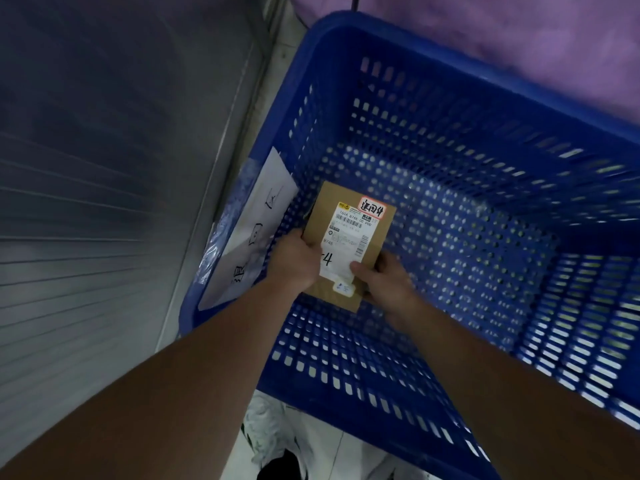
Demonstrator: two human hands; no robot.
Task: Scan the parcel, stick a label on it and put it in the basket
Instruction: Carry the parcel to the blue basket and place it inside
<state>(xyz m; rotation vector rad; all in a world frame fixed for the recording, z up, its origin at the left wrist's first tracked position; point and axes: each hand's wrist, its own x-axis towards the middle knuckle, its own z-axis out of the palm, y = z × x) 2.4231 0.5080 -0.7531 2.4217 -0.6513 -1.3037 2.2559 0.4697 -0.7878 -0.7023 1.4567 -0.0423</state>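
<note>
flat brown cardboard parcel point(349, 244) with a red-bordered label point(371, 207) sits low inside the blue perforated plastic basket point(450, 188) — my left hand point(296, 259) and right hand point(384, 280) both clamped on its near end.

Purple cloth point(519, 36), grey ribbed shutter point(86, 202)

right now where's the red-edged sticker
In the head view the red-edged sticker sits on the far right corner of the parcel, held inside the blue basket near its left wall.
</note>
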